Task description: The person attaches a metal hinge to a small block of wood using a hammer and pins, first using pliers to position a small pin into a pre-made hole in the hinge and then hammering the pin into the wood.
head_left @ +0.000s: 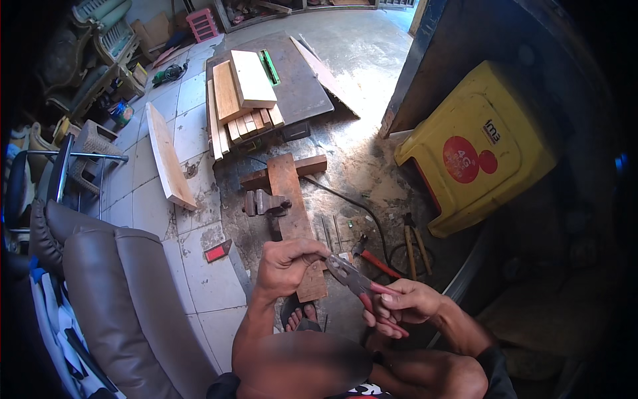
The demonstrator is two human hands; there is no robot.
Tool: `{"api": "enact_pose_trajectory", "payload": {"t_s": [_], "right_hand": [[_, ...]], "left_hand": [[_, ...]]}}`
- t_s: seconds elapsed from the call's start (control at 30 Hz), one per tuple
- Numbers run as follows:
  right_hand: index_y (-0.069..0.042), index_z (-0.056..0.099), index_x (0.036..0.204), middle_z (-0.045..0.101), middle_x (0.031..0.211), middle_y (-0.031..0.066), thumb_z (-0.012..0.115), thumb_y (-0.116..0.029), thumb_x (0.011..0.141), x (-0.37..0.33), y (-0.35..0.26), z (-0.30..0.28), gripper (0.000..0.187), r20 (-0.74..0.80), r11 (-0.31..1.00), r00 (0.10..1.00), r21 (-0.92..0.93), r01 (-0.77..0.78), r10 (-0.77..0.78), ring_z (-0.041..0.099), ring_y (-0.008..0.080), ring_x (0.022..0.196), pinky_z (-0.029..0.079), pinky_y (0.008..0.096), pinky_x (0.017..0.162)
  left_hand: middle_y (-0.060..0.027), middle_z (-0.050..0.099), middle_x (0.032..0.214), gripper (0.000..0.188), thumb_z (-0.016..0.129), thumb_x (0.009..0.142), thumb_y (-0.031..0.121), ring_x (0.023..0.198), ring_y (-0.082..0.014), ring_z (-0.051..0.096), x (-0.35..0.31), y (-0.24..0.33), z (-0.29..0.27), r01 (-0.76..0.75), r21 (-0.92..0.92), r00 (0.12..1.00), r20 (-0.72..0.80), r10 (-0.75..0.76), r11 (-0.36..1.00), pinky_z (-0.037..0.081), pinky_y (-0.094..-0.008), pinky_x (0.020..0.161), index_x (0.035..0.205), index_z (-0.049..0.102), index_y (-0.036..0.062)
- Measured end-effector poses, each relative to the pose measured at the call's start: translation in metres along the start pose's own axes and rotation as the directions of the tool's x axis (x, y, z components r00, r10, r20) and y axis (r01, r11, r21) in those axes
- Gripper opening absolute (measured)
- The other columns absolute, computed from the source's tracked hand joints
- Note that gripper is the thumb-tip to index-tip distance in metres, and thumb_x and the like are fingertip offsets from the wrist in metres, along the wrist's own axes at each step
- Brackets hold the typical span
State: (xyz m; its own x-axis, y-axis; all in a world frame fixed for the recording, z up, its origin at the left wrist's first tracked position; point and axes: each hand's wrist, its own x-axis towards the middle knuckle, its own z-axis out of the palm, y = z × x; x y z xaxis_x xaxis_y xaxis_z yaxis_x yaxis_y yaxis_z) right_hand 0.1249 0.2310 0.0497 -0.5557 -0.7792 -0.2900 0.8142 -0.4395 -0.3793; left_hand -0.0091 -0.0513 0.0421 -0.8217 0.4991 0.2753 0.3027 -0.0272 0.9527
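Note:
My right hand (407,302) is closed around the red handles of a pair of pliers (353,280), whose jaws point up and to the left. The fingers of my left hand (286,266) are pinched together right at the jaw tips. Whatever they hold there is too small to make out. Beneath both hands lies a long brown wooden plank (297,223). A metal vise (262,203) sits on the left side of that plank.
On the floor to the right lie a red-handled hammer (379,261) and long-handled pincers (411,247), with a black cable (355,203). A yellow plastic stool (432,156) stands at the right. Boards (251,86) are stacked on a low table. At the left is a brown sofa (100,286).

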Motion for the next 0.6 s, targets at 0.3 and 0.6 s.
{"api": "enact_pose_trajectory", "payload": {"t_s": [0.3, 0.6], "right_hand": [[0.007, 0.064, 0.113, 0.054, 0.139, 0.0314, 0.054, -0.036, 0.109, 0.023, 0.006, 0.027, 0.044, -0.081, 0.993, 0.99, 0.006, 0.117, -0.116, 0.072, 0.0369, 0.109, 0.062, 0.0523, 0.094], [0.005, 0.065, 0.108, 0.057, 0.134, 0.0295, 0.054, -0.036, 0.109, 0.022, 0.012, 0.028, 0.043, -0.06, 0.988, 0.986, 0.02, 0.156, -0.155, 0.073, 0.0319, 0.101, 0.066, 0.047, 0.086]], "left_hand": [[-0.0143, 0.08, 0.099, 0.019, 0.072, 0.094, -0.002, 0.091, -0.0183, 0.077, -0.012, -0.002, 0.05, 0.043, 0.132, 0.86, -0.509, 0.031, 0.99, 0.058, -0.0278, 0.081, 0.112, 0.078, -0.0023], [-0.0162, 0.08, 0.103, 0.021, 0.072, 0.093, -0.004, 0.096, -0.0218, 0.078, -0.014, 0.008, 0.049, 0.015, 0.245, 0.888, -0.45, 0.1, 0.969, 0.059, -0.0291, 0.086, 0.113, 0.077, -0.0026]]}}
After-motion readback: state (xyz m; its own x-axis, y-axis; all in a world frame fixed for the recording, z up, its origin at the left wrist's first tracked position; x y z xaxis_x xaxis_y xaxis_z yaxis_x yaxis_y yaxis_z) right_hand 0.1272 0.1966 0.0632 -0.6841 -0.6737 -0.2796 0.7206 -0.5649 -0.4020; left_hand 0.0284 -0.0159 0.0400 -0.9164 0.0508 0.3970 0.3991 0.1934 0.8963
